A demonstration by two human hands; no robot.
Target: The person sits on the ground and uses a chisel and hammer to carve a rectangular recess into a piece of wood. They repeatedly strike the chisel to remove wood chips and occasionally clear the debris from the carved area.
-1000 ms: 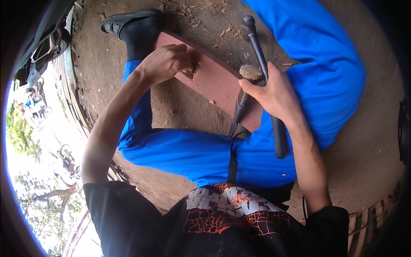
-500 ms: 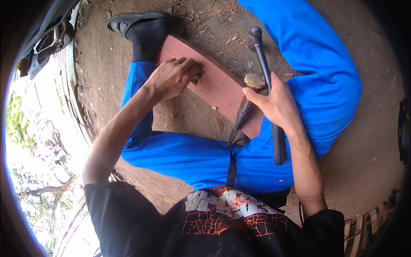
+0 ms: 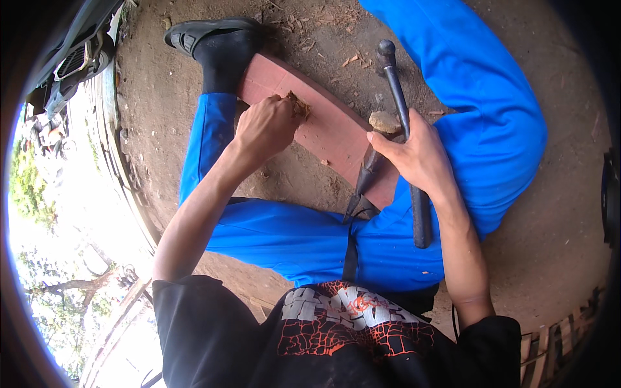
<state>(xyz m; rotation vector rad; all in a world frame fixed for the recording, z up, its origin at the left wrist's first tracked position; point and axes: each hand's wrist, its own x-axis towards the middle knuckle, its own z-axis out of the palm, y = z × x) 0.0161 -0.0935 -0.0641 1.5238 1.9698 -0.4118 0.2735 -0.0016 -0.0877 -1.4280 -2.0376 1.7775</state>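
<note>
A long reddish wooden plank (image 3: 333,139) lies slantwise across the ground between my legs. My left hand (image 3: 266,126) is closed over its far left part, gripping a ragged brown clump of fibres (image 3: 299,107) against the plank's face. On the plank's near right end, my right hand (image 3: 420,152) is wrapped around the dark handle of a hammer (image 3: 401,97). The hammer's rounded head points away from me, and its handle end rests over my blue trousers. Beside my right thumb are a tan, blunt lump (image 3: 385,122) and a dark, pointed metal tool (image 3: 367,171); whether they are joined is unclear.
My blue-trousered legs (image 3: 482,84) bend around the plank, a dark shoe (image 3: 213,29) at its far left end. Wood chips (image 3: 352,60) litter the brown dirt. A vehicle part (image 3: 77,61) stands at the upper left, and wooden slats (image 3: 559,343) at the lower right.
My left hand has shifted slightly nearer to me along the plank and turned into a tighter fist, showing more of the brown clump. My right hand and the hammer have stayed put.
</note>
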